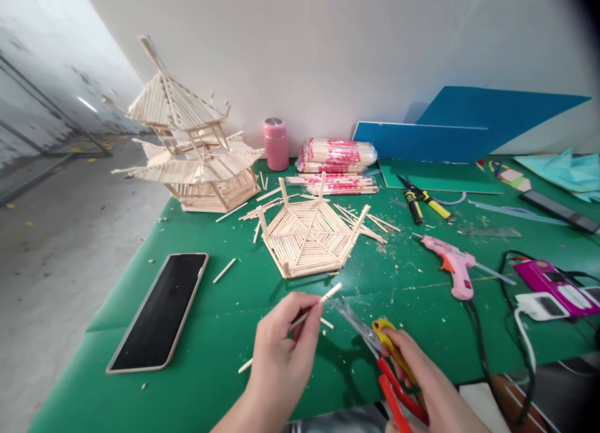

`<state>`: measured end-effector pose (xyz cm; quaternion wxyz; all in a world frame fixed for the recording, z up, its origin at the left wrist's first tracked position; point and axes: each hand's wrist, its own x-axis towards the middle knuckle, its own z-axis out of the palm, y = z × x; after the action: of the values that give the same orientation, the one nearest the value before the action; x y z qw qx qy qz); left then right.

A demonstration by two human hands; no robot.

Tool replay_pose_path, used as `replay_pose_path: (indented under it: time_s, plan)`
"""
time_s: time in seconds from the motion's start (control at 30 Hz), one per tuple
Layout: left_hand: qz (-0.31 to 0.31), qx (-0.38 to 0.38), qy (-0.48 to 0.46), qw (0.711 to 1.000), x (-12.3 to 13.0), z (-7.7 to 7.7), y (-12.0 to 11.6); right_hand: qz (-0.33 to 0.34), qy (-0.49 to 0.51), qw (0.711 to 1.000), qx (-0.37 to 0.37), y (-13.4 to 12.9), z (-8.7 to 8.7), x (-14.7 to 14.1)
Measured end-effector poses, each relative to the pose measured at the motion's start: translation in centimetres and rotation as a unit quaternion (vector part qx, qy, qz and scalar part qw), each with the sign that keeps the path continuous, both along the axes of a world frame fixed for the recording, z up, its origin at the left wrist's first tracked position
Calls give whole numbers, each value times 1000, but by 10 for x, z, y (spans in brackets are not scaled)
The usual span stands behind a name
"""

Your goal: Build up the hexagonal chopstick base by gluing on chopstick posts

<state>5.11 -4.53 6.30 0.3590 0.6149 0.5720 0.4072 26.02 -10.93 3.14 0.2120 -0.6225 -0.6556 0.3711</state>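
Note:
My left hand [285, 352] pinches a thin wooden stick [332, 292] between thumb and fingers near the table's front. My right hand [417, 364] is wrapped round scissors [363, 330] with red and yellow handles. The scissor blades point up and left, their tips close by the stick's upper end; whether they touch it I cannot tell. Beyond my hands lies a hexagonal stick base [309, 236] with short posts standing at its corners. A loose stick [224, 270] rests left of it, and a few cut pieces are scattered around my left hand.
A stick pagoda [187, 145] stands back left, with a phone [159, 311] nearer. Behind the base are a pink jar [276, 144] and bagged sticks [337, 155]. Rightward lie pliers [424, 199], a pink glue gun [452, 264], cables and a purple power strip [557, 286]; blue boards [422, 142] lean behind.

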Motion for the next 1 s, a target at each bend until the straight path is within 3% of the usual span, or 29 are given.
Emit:
replay_pose_path:
  time_s: [0.2,0.5,0.73,0.87,1.0]
  plan:
    - [-15,-1,-3,1000,7,-2,-3,-13,0,1000,-19,1,7,-8]
    - [-45,-27,-3,999,12,-6,-3,-3,-36,999,17,0,7,-11]
    - [-55,-28,7,998,15,-5,-3,-17,-30,999,-25,4,16,-15]
    - [-58,-7,45,997,16,-4,-4,-24,0,999,-43,6,19,-16]
    - [-63,83,75,992,18,-5,-7,-28,18,999,-39,3,15,-18]
